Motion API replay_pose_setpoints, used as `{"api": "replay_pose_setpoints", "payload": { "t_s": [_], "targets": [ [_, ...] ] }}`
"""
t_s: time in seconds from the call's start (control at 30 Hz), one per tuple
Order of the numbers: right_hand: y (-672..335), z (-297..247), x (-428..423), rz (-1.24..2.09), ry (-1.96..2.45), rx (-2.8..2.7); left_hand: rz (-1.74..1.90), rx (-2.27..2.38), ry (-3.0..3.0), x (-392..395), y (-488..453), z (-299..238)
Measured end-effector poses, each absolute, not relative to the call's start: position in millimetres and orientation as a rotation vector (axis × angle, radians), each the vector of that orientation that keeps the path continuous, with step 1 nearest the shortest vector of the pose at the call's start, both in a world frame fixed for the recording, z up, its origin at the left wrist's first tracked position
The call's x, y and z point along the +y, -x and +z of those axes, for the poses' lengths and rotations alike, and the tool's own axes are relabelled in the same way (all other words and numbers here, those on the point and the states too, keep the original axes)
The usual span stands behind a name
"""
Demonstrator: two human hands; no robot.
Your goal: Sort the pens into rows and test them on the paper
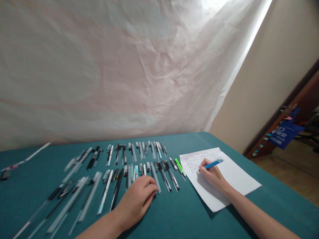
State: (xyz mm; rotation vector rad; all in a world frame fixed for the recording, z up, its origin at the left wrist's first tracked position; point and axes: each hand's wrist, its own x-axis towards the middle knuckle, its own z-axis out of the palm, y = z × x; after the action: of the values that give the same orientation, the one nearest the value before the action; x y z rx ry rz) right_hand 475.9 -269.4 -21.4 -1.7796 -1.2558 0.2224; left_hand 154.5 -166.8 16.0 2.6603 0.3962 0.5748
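Right hand: the bare right hand (212, 174), right of centre, grips a slim blue pen between thumb and fingers, its lower side resting on the paper.
Blue pen: the slim blue pen (213, 164) slants over the paper at centre right, its upper end pointing right; its tip is too small to make out clearly.
Paper: white paper (239, 186) lies at centre right, with small handwriting across its upper left part.
Left hand: the bare left hand (139, 196), bottom centre, lies palm down over the near ends of several pens; its fingers are loosely bent, and I cannot tell whether they hold anything.
Pens: slender clear, black and white pens (169, 176) and caps form two rows from left to centre.
Green pen: a bright green plastic pen (179, 167) lies just beside the paper's left edge.
Table: a dark teal cloth surface (184, 212) fills the lower frame.
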Motion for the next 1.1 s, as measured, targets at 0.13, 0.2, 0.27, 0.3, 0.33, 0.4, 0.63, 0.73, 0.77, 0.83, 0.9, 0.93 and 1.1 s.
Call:
{"api": "replay_pose_setpoints", "payload": {
  "t_s": [0.13,0.2,0.27,0.3,0.33,0.4,0.63,0.73,0.77,0.83,0.9,0.93,1.1],
  "targets": [
    [-475.5,-20.9,-269.8,0.228,1.77,-1.25,0.6,0.383,-2.66,-166.8,-154.4,17.4],
    [-474.8,-20.0,-270.1,0.241,1.77,-1.245,0.593,0.384,-2.657,-167.1,-154.5,18.6],
    [-473.9,-19.0,-270.2,0.245,1.773,-1.222,0.599,0.384,-2.655,-167.6,-154.7,19.6],
    [-473.3,-18.7,-270.1,0.241,1.771,-1.21,0.611,0.383,-2.653,-167.8,-154.8,19.8],
    [-472.8,-18.5,-270.0,0.241,1.768,-1.204,0.622,0.379,-2.652,-167.9,-154.9,19.8],
    [-472.1,-18.7,-269.8,0.241,1.761,-1.193,0.639,0.374,-2.651,-167.8,-154.9,19.2],
    [-470.2,-16.4,-271.1,0.314,1.806,-1.073,0.623,0.356,-2.676,-165.6,-152.3,16.8],
    [-459.7,-9.2,-272.9,0.284,1.77,-1.185,0.65,0.338,-2.713,-167.0,-149.4,19.5],
    [-453.5,-5.4,-273.3,0.277,1.756,-1.246,0.667,0.322,-2.729,-168.0,-148.1,20.5],
    [-436.6,4.6,-272.5,0.268,1.752,-1.438,0.705,0.273,-2.769,-170.6,-145.8,22.2],
    [-414.3,17.5,-268.4,0.207,1.759,-1.741,0.739,0.201,-2.816,-173.8,-143.9,22.9],
    [-401.7,24.5,-264.6,0.129,1.742,-1.902,0.751,0.155,-2.84,-175.5,-143.3,23.0],
    [-340.1,50.8,-230.3,-0.271,1.61,-2.305,0.786,-0.082,-2.912,-179.7,-143.1,20.7]
  ]
}}
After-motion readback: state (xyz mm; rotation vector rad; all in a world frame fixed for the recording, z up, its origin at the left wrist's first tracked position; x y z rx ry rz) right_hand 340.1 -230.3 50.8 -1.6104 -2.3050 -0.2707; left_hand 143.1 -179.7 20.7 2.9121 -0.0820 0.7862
